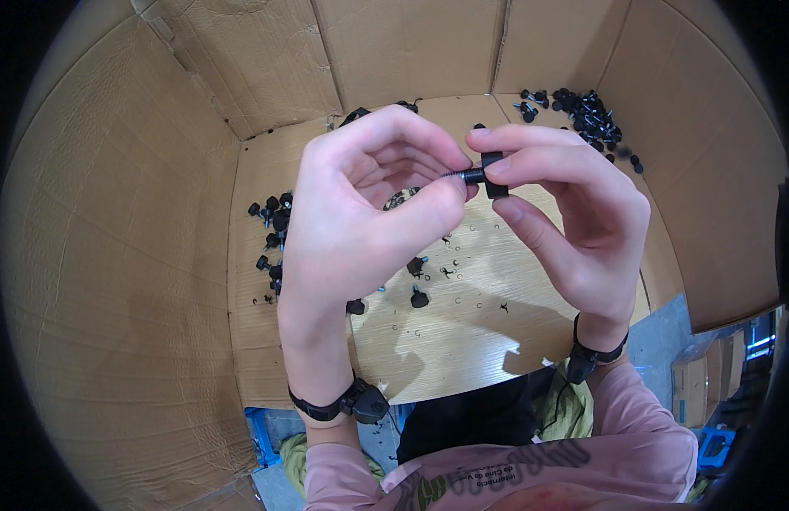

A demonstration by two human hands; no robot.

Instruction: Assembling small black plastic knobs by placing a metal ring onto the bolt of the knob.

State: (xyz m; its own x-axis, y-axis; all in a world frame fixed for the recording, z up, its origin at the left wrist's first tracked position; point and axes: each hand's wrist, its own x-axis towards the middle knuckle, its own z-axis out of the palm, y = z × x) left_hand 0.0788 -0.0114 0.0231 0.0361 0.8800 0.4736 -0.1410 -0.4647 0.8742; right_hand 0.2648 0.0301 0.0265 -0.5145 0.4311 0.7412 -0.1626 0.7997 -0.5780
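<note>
A black knob screw (495, 190) is held up level above the table between my two hands. My left hand (343, 213) closes on its threaded end, the tip pinched between thumb and forefinger. On the round black head, the thumb and fingers of my right hand (582, 200) are gripping from the right. Below lies a pale wood-grain board (496, 272) scattered with small dark ring-like bits and a few loose pieces, among them another knob screw (419, 298). Behind my left hand, a round speckled thing (402, 198) is partly hidden.
Tall cardboard walls (122, 213) enclose the table on the left, back and right. One heap of knob screws (590, 115) lies at the far right; another group (275, 220) lies left of my left hand. Cardboard boxes (705, 383) stand on the floor at lower right.
</note>
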